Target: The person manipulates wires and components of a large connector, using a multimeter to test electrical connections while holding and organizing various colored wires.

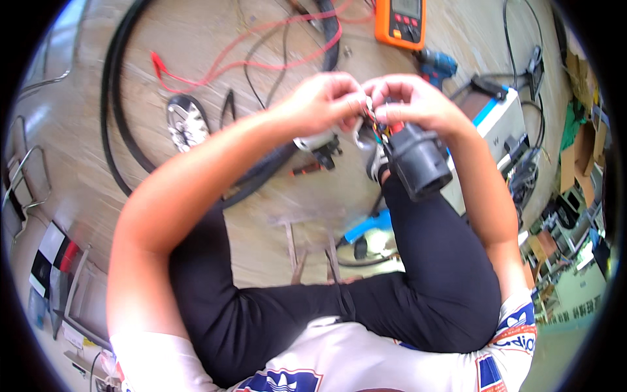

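My left hand (330,104) and my right hand (411,104) meet in the upper middle, fingertips pinched around a small bundle of coloured wires (380,136). A large black cylindrical connector housing (418,163) hangs from those wires, just below my right hand. What exactly is between the fingertips is small and partly hidden. Behind and below my hands lie white and black parts (323,150) and thick black cable (264,176), partly covered by my arms and the housing.
An orange meter (400,19), a blue drill (436,64) and red test leads (228,65) lie on the floor. A white case (483,130) is at the right, with cluttered boxes (575,163) beyond. Metal frames (26,183) stand at left. My feet and legs border the work.
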`<state>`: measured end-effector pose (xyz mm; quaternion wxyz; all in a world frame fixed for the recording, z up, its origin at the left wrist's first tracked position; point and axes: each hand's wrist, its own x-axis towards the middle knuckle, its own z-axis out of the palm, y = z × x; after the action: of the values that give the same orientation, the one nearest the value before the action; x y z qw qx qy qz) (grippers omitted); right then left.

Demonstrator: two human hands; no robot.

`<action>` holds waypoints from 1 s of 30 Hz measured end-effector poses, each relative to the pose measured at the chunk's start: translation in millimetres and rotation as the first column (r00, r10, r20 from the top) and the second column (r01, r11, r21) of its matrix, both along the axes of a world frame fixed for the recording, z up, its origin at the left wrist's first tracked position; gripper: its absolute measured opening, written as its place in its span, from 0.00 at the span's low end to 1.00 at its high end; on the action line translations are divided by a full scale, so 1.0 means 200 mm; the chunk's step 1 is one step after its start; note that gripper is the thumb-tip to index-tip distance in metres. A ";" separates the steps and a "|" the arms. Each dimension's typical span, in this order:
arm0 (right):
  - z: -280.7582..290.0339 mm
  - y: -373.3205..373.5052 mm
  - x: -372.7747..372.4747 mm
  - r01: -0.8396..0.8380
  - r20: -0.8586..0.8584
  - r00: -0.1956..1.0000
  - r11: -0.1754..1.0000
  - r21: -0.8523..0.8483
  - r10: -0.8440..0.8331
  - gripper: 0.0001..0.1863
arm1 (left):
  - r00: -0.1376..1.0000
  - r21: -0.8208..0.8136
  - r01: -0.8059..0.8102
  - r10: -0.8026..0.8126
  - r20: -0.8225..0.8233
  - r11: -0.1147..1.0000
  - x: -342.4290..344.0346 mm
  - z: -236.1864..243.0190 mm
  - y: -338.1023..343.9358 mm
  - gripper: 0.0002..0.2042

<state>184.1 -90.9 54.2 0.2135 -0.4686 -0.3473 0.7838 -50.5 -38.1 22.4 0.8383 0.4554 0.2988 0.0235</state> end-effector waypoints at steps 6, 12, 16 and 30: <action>0.01 -0.03 0.01 -0.010 0.012 1.000 0.987 -0.162 0.012 0.12 | 0.999 0.101 0.034 -0.032 -0.030 0.994 0.02 -0.02 -0.05 0.10; 0.03 -0.04 0.03 -0.013 0.016 1.000 0.976 -0.216 0.017 0.11 | 0.997 0.162 0.060 -0.051 -0.065 0.985 0.03 0.08 -0.03 0.08; 0.04 -0.04 0.01 0.038 0.014 0.999 0.982 -0.184 -0.036 0.09 | 0.994 0.210 0.087 -0.070 -0.086 0.974 0.04 0.11 -0.01 0.09; 0.04 -0.01 0.01 -0.019 0.076 0.997 0.993 -0.118 0.028 0.11 | 0.991 0.489 0.119 -0.071 -0.115 0.864 0.05 0.13 -0.01 0.09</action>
<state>185.4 -91.9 62.6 0.1627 -0.5065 -0.3140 0.7864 -40.3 -39.5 48.3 0.6792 0.6693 0.2990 0.0365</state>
